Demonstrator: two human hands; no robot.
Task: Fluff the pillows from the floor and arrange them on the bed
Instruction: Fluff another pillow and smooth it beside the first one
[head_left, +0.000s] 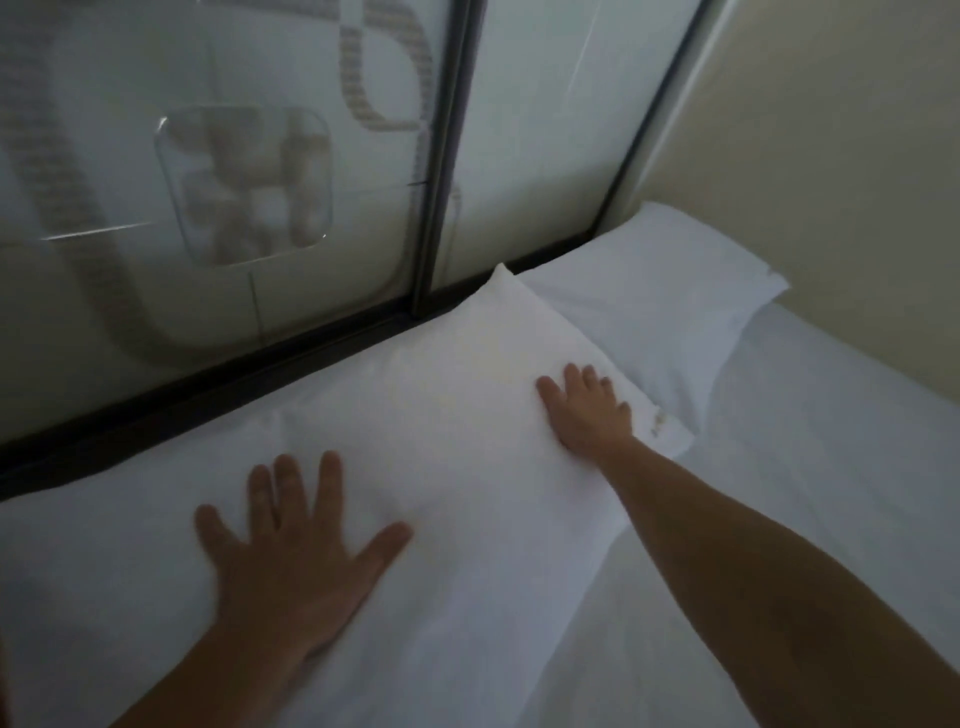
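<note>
Large white rectangular fabric pillow (415, 441) lies flat on the white-sheeted bed (831, 519), its long side running along the bed's head edge, right against the dark-framed frosted glass partition (260, 156). One corner of the pillow points up toward the partition's vertical post.

Left hand (296, 561) rests palm down on the near end of this pillow, fingers (330, 483) spread wide and flat, holding nothing; outline slightly blurred.

Right hand (587, 410) lies palm down on the far end of the same pillow, close to its side facing the foot of the bed. Its fingers are open and a little apart, pressing on the fabric, gripping nothing. The bare forearm stretches across the pillow's near right corner.

Second white fabric pillow (649, 291) sits in the far head corner of the bed, beside the beige wall (831, 156), just past the first pillow; the first pillow's far end appears to overlap its edge. Small yellowish marks (657, 418) show on the first pillow's far corner near the right hand.
</note>
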